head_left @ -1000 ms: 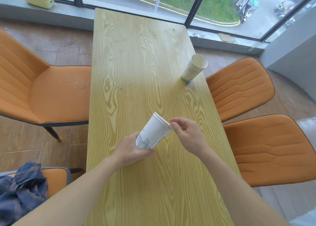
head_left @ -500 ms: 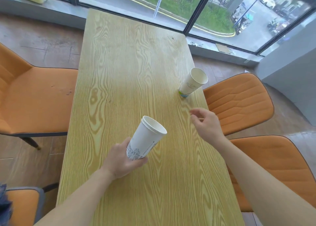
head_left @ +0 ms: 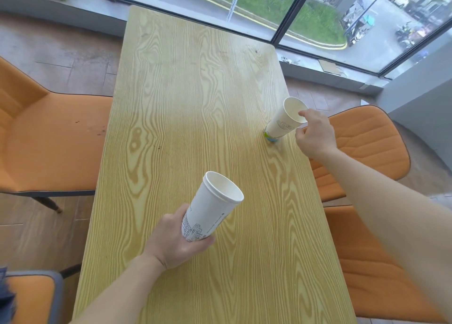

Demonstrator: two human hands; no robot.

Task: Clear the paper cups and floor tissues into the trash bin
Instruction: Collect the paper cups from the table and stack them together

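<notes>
Nearest, the left hand (head_left: pixel 175 244) grips stacked paper cups (head_left: pixel 210 211) by their base, fingers closed around them and partly hidden behind, above the worktop (head_left: pixel 186 108). Farther right, the right hand (head_left: pixel 314 134) has advanced since half a second ago: its half-open fingers now touch the rim of the lone cup (head_left: pixel 285 120) at the worktop's right edge.

Bright daylight from the windows (head_left: pixel 305 12) glares off the far table (head_left: pixel 195 78); wide-angle bending at edges.
</notes>
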